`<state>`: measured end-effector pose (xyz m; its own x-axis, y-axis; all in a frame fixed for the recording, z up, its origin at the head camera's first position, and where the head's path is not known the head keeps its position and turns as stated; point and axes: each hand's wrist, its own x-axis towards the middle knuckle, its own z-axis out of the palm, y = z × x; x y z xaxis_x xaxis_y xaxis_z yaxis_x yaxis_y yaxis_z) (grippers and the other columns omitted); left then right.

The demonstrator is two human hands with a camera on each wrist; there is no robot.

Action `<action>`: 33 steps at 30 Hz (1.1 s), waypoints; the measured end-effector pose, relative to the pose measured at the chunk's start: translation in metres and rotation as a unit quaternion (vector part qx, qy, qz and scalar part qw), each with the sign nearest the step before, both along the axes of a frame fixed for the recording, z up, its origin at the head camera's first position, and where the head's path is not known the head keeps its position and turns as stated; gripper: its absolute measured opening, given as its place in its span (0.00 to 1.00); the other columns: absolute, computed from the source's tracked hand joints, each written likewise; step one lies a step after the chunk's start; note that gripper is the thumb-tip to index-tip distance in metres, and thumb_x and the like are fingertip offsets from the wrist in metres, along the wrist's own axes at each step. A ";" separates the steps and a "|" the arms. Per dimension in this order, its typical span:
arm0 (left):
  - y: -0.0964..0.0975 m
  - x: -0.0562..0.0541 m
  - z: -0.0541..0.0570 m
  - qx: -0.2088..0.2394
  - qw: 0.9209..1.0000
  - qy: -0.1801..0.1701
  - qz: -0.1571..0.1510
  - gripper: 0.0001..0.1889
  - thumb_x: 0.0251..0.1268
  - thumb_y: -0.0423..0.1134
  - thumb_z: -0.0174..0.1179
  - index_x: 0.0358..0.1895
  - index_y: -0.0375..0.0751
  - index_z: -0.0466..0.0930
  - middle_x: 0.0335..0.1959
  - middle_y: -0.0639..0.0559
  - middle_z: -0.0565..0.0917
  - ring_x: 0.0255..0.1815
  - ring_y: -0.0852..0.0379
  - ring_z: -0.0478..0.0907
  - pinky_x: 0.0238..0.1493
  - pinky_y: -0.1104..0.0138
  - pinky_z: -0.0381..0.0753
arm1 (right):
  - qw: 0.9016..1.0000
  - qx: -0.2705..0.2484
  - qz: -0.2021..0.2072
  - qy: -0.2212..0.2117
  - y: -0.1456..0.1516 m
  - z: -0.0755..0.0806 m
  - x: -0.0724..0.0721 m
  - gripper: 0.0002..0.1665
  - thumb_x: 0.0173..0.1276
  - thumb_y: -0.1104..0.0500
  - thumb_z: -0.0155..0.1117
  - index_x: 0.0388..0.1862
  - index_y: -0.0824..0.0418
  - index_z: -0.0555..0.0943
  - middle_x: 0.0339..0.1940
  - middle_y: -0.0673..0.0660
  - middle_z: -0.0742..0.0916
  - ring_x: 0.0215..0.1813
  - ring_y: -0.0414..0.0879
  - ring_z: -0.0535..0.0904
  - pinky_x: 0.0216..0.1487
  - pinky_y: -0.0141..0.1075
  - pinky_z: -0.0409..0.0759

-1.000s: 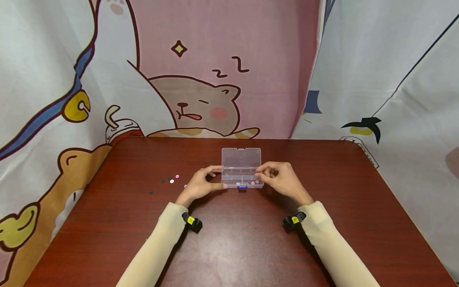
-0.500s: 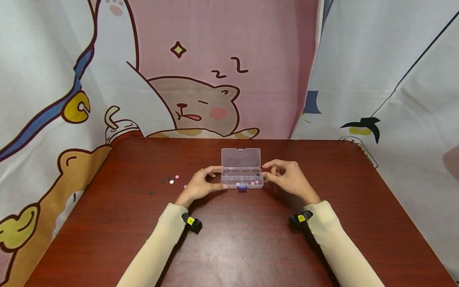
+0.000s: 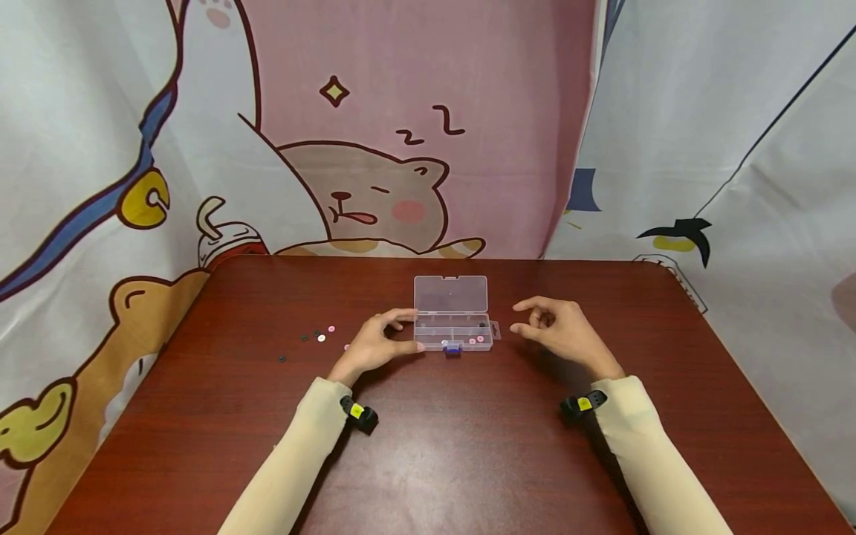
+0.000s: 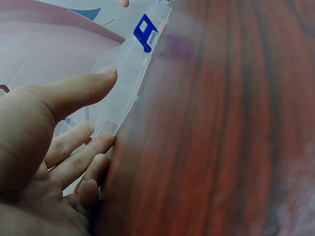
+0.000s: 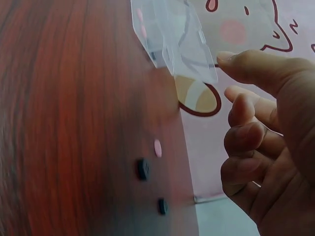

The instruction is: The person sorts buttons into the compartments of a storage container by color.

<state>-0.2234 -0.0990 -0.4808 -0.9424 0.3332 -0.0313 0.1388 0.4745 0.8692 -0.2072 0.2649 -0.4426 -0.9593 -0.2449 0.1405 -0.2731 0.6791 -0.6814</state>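
Observation:
A clear plastic compartment box (image 3: 432, 332) stands on the table with its lid (image 3: 451, 294) raised at the back and a blue latch (image 3: 452, 350) in front. Pink button-like discs (image 3: 480, 339) and a dark one lie in its right-hand compartments. My left hand (image 3: 374, 343) holds the box's left end, thumb at the front corner and fingers along the side. To the right of the box, my right hand (image 3: 565, 327) hovers with loosely bent fingers and a gap between thumb and index finger. Nothing shows between its fingertips.
Several loose black, pink and white discs (image 3: 322, 338) lie on the brown table left of my left hand. In the right wrist view, a pink disc (image 5: 158, 148) and two black discs (image 5: 142, 169) lie on the table. A cartoon-printed curtain hangs behind.
My right hand has left the box's right compartments and moved away to the right, uncovering the clear tab on that end. The left hand and the box have stayed in place.

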 end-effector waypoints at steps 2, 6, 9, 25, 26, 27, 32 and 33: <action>0.000 0.000 0.000 -0.001 1.000 0.000 0.000 0.34 0.55 0.48 0.78 0.68 0.56 0.78 0.64 0.60 0.82 0.63 0.51 0.75 0.66 0.51 0.73 | 1.000 0.007 -0.005 -0.004 0.005 -0.001 0.000 0.23 0.65 0.47 0.77 0.53 0.57 0.86 0.25 0.51 0.80 0.27 0.44 0.74 0.30 0.32 0.73; 0.000 0.001 0.000 -0.001 1.000 0.000 0.000 0.34 0.55 0.48 0.78 0.68 0.56 0.78 0.64 0.60 0.82 0.63 0.51 0.75 0.66 0.51 0.73 | 1.000 0.018 -0.012 -0.010 0.013 -0.001 0.001 0.23 0.65 0.47 0.77 0.54 0.56 0.86 0.26 0.51 0.80 0.28 0.44 0.74 0.31 0.32 0.74; 0.000 0.001 0.001 0.000 1.000 -0.003 0.002 0.34 0.55 0.47 0.78 0.68 0.55 0.78 0.64 0.60 0.83 0.63 0.50 0.75 0.66 0.51 0.73 | 0.999 0.026 -0.017 -0.014 0.020 -0.001 0.001 0.23 0.65 0.47 0.77 0.54 0.56 0.86 0.26 0.51 0.81 0.28 0.44 0.75 0.31 0.32 0.74; 0.000 0.001 0.000 0.000 1.000 -0.005 0.006 0.33 0.54 0.48 0.78 0.67 0.57 0.79 0.63 0.61 0.83 0.63 0.51 0.75 0.65 0.52 0.73 | 0.997 0.074 -0.022 -0.021 0.050 -0.012 0.007 0.19 0.66 0.50 0.75 0.52 0.57 0.86 0.26 0.50 0.80 0.27 0.40 0.73 0.30 0.31 0.72; 0.000 0.001 0.000 0.000 1.000 -0.004 0.006 0.33 0.54 0.48 0.79 0.67 0.57 0.79 0.63 0.61 0.83 0.62 0.51 0.75 0.65 0.52 0.73 | 0.997 0.076 -0.022 -0.023 0.051 -0.013 0.008 0.19 0.66 0.50 0.75 0.52 0.57 0.86 0.26 0.51 0.80 0.27 0.40 0.73 0.30 0.31 0.72; 0.000 0.001 0.000 0.001 1.000 -0.004 0.006 0.33 0.54 0.48 0.79 0.67 0.57 0.79 0.63 0.61 0.83 0.62 0.51 0.75 0.65 0.52 0.73 | 0.996 0.079 -0.022 -0.025 0.053 -0.013 0.008 0.19 0.67 0.49 0.75 0.52 0.57 0.86 0.26 0.51 0.80 0.27 0.40 0.73 0.30 0.32 0.72; 0.000 0.000 0.000 0.003 1.000 -0.003 0.006 0.34 0.54 0.47 0.79 0.67 0.56 0.79 0.63 0.61 0.83 0.62 0.51 0.75 0.66 0.52 0.73 | 0.995 0.090 -0.019 -0.035 0.061 -0.018 0.011 0.18 0.67 0.50 0.74 0.52 0.57 0.86 0.26 0.50 0.81 0.26 0.40 0.73 0.29 0.32 0.72; 0.000 0.000 0.000 0.003 1.000 -0.003 0.006 0.34 0.54 0.48 0.79 0.67 0.56 0.79 0.63 0.60 0.83 0.62 0.51 0.75 0.66 0.52 0.73 | 0.995 0.091 -0.020 -0.038 0.062 -0.019 0.011 0.17 0.67 0.50 0.74 0.51 0.56 0.86 0.26 0.50 0.81 0.26 0.40 0.73 0.29 0.32 0.72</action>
<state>-0.2232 -0.0990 -0.4808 -0.9460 0.3222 -0.0352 0.1280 0.4713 0.8726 -0.1962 0.3266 -0.4617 -0.9749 -0.2215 0.0239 -0.1961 0.8025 -0.5636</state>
